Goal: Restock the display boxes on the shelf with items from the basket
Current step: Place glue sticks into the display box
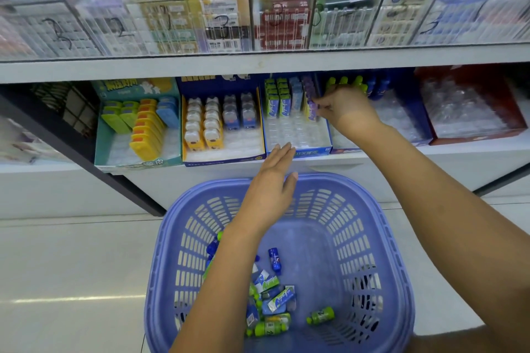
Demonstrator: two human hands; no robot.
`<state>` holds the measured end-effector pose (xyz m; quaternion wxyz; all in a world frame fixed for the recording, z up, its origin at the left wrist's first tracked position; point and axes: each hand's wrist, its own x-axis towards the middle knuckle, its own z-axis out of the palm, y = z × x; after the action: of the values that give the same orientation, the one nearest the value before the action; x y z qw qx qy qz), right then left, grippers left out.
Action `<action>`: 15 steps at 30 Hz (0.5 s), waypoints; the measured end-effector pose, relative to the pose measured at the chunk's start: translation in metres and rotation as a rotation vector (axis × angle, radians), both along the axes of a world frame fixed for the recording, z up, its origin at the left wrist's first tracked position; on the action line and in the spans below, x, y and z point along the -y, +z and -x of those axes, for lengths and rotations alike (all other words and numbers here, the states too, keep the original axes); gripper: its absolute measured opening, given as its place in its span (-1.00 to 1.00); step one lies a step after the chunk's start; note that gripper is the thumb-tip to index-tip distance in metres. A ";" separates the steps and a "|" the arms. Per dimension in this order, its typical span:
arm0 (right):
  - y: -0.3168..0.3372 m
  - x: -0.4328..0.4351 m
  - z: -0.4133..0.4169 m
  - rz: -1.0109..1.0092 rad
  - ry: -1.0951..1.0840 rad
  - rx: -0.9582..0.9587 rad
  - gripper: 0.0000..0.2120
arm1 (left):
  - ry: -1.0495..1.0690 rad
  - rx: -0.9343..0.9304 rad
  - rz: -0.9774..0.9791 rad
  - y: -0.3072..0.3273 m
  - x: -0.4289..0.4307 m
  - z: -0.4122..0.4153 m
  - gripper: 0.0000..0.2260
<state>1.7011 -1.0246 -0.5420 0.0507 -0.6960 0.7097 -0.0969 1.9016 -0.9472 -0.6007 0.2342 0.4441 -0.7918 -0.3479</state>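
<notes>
A blue plastic basket stands on the floor below the shelf, holding several small green and blue tube-shaped and bottle-shaped items. On the lower shelf a blue display box holds rows of green, blue and purple packs at its back; its front slots are bare. My right hand reaches into this box and pinches a purple pack at the right-hand row. My left hand hovers with straight fingers over the basket's far rim, fingertips near the box's front edge, holding nothing.
Left of that box stand a dark blue box with bear-shaped items and a teal box with yellow and green ones. To the right are a box of bottle-shaped items and a red box. Clear cases fill the upper shelf.
</notes>
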 end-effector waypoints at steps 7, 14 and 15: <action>-0.021 -0.064 -0.052 0.100 0.190 0.283 -0.82 | 0.329 -0.118 -0.030 -0.035 -0.003 -0.030 -0.83; -0.138 -0.114 -0.101 -0.718 0.226 0.215 -0.56 | 0.044 0.573 -0.412 -0.142 -0.019 -0.062 -0.72; -0.155 -0.121 -0.102 -0.776 0.193 0.220 -0.52 | 0.004 0.620 -0.426 -0.153 -0.024 -0.067 -0.70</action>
<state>1.8030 -0.9038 -0.6975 0.3936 -0.6742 0.6152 0.1093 1.9686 -0.9234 -0.7534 -0.1135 0.5684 -0.7343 -0.3533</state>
